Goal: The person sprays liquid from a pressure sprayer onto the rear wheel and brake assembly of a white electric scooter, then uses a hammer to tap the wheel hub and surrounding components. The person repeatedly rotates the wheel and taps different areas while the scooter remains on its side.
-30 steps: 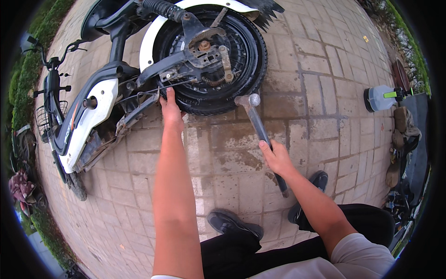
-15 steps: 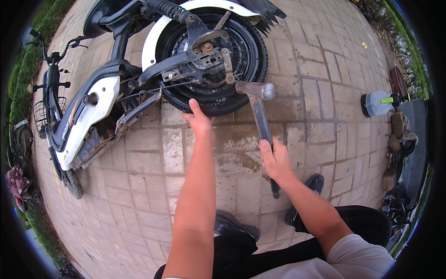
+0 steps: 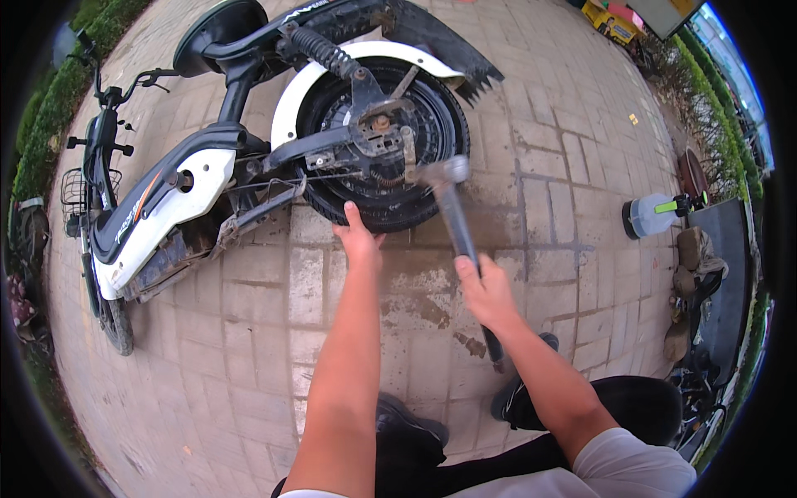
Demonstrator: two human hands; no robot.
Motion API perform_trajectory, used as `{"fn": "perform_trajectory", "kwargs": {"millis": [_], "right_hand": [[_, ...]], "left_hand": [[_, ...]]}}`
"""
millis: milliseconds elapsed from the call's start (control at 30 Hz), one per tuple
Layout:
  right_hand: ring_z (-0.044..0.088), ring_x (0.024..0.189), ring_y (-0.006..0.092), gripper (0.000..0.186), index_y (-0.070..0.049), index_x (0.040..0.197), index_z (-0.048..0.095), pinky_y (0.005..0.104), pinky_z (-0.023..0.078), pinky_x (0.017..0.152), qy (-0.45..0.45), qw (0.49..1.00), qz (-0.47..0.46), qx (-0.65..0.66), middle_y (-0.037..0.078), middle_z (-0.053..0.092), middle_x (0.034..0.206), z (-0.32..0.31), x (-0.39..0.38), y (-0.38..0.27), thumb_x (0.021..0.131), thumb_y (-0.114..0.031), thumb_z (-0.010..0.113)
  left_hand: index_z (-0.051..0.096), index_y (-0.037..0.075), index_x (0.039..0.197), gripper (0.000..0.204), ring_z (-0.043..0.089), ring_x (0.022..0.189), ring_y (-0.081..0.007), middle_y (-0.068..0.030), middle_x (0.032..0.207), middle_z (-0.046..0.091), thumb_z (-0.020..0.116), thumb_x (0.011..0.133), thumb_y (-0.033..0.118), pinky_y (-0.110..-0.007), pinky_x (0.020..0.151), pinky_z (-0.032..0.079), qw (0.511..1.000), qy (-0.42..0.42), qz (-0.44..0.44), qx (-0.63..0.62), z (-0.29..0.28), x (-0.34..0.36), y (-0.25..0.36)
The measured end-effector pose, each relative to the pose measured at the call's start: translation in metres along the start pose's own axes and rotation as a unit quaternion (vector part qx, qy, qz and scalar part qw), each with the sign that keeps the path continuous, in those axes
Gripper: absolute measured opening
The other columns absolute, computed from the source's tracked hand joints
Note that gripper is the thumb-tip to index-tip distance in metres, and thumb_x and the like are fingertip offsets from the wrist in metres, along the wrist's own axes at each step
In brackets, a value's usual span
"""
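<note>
A black and white electric scooter [image 3: 203,170] lies on its side, its rear wheel's hub, swingarm and spring exposed under a white mudguard [image 3: 284,120]. My left hand [image 3: 359,241] grips the lower edge of the rear tire [image 3: 397,214], thumb up on the sidewall. My right hand [image 3: 486,295] is closed round the long metal handle of a hammer [image 3: 458,224]; its motion-blurred head is over the right lower part of the wheel, close to the rusty bracket. Whether the head touches anything I cannot tell.
A clear container with a green handle [image 3: 652,216] sits at the right beside a dark mat [image 3: 722,274] with assorted items. My shoes and knees are below on the brick paving [image 3: 232,349]. Hedges border both sides; a yellow box [image 3: 614,25] is at top right.
My left hand has shifted rightward along the tire. The hammer head has moved up over the wheel, closer to the hub. The view has shifted, showing more beyond the scooter.
</note>
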State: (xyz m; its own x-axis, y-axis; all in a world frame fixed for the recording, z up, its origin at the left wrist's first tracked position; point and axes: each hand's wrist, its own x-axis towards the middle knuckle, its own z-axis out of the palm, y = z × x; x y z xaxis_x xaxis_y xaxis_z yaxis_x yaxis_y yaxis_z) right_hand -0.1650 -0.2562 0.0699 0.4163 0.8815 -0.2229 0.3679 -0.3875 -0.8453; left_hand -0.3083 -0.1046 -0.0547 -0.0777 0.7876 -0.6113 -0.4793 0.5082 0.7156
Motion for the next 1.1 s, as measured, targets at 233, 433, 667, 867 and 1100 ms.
{"fn": "perform_trajectory", "kwargs": {"millis": [233,433,667,867,1100], "right_hand": [[0.047,0.053,0.011,0.048,-0.001,0.095,0.047,0.0244,0.04,0.049,0.085,0.894,-0.25,0.362,0.002,0.05,0.066,-0.024,-0.009,-0.009,0.094,-0.049,0.05],[0.06,0.062,0.0355,0.044,0.003,0.086,0.057,0.0413,0.048,0.061,-0.007,0.993,-0.046,-0.107,0.023,0.058,0.067,0.018,-0.01,0.051,0.092,-0.041,0.054],[0.051,0.053,0.0116,0.041,-0.003,0.082,0.051,0.0279,0.04,0.047,0.068,0.954,-0.141,0.257,0.001,0.051,0.058,-0.045,-0.002,-0.033,0.094,-0.042,0.052],[0.055,0.057,0.0192,0.041,0.001,0.082,0.053,0.0337,0.045,0.053,0.078,0.963,-0.224,0.125,0.012,0.056,0.062,-0.001,-0.005,0.027,0.093,-0.038,0.054],[0.058,0.058,0.0238,0.046,0.004,0.082,0.053,0.0382,0.046,0.055,0.039,0.999,0.002,-0.011,0.014,0.055,0.058,-0.033,0.007,0.012,0.094,-0.041,0.053]], "left_hand": [[0.0,0.02,0.146,0.084,0.038,0.128,-0.0337,-0.0114,0.149,0.023,0.054,0.091,0.051,-0.06,0.097,0.037,0.998,-0.021,0.005,-0.064,-0.004,0.006,-0.013],[0.002,0.018,0.144,0.083,0.041,0.126,-0.0358,-0.011,0.148,0.025,0.053,0.09,0.056,-0.06,0.096,0.039,0.992,-0.084,-0.005,-0.096,0.003,-0.008,-0.023],[0.004,0.015,0.141,0.079,0.037,0.129,-0.0347,-0.0118,0.146,0.026,0.051,0.091,0.055,-0.057,0.101,0.035,0.993,-0.031,-0.041,-0.103,0.006,-0.012,-0.02],[0.009,0.018,0.142,0.079,0.044,0.122,-0.0316,-0.0074,0.143,0.032,0.052,0.09,0.058,-0.049,0.093,0.04,0.994,-0.028,-0.058,-0.092,0.01,-0.016,-0.035],[0.023,0.012,0.14,0.081,0.036,0.132,-0.0338,-0.0104,0.146,0.033,0.045,0.086,0.068,-0.051,0.106,0.024,0.988,-0.06,-0.141,0.029,-0.009,-0.003,-0.026]]}}
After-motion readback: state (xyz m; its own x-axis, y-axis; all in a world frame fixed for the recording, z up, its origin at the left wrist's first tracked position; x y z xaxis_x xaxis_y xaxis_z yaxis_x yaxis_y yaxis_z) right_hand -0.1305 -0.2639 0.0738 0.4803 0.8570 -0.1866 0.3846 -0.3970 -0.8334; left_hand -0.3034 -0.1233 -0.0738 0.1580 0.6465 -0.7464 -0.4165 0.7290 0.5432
